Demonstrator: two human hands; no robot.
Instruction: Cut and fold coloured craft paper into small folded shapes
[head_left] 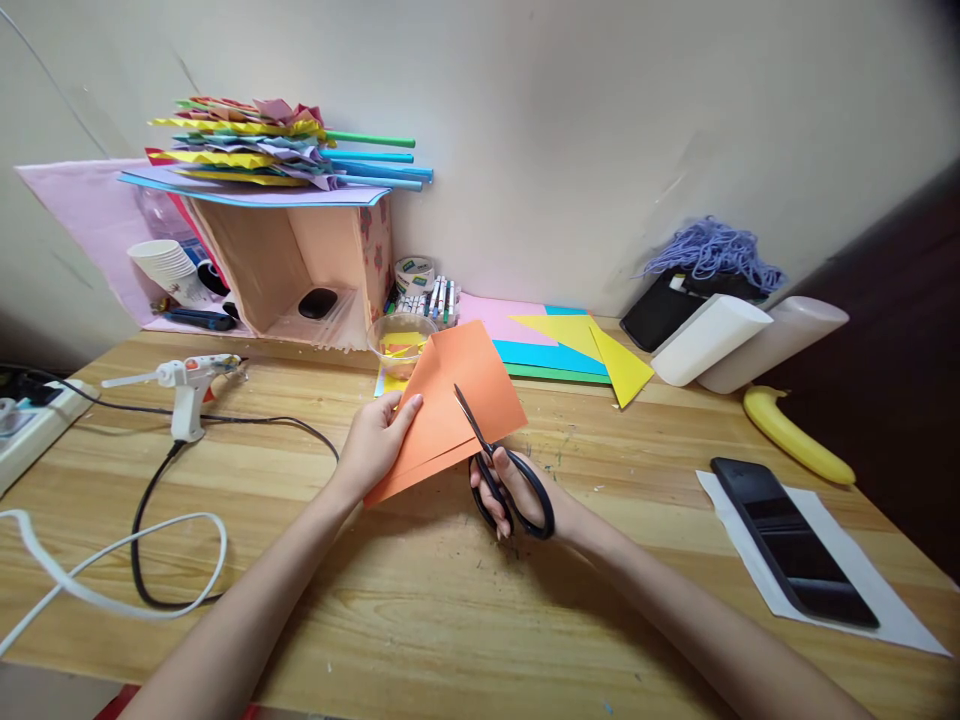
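An orange sheet of paper (pixel 457 390) is held above the wooden table, tilted, with a cut running in from its lower right edge. My left hand (pixel 377 440) pinches the sheet at its left side, thumb on top. Black-handled scissors (pixel 534 497) are in my right hand (pixel 510 488), with fingers through the loops. One blade lies over the face of the paper along the cut; the other blade is hidden beneath it. Behind the sheet stands a clear round tub (pixel 401 340) with yellow and orange paper scraps.
A white glue gun (pixel 191 390) and looping cables lie at the left. Behind are a cardboard box (pixel 300 250) and colored paper sheets (pixel 517 322). On the right are paper rolls (pixel 712 340), a banana (pixel 799 437) and a black phone (pixel 791 540).
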